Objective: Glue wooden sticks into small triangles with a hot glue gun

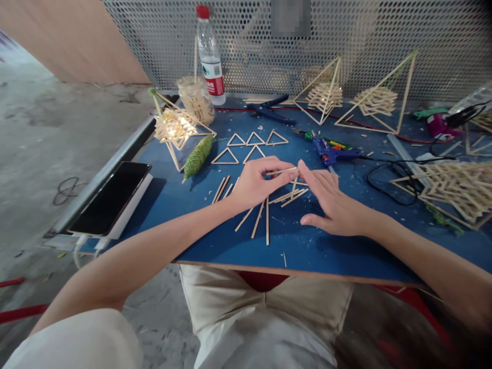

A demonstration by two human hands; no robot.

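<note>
My left hand (pixel 258 183) pinches a thin wooden stick (pixel 282 171) above the blue table, its end pointing right. My right hand (pixel 326 197) has its fingers stretched out, with the index fingertip at that stick's end and the thumb apart. Another stick slants down below the fingertips; whether it is joined to the held one I cannot tell. Loose wooden sticks (pixel 267 221) lie beneath and around my left hand. Just beyond it, several small stick triangles (pixel 225 156) lie in two rows.
A blue glue gun (pixel 326 152), its black cable and blue pliers (pixel 271 110) lie beyond my hands. Stick pyramids (pixel 325 97) stand at the back. Left are green twine (pixel 199 156), a phone (pixel 111 197), a jar of sticks (pixel 197 100) and a bottle (pixel 211 66).
</note>
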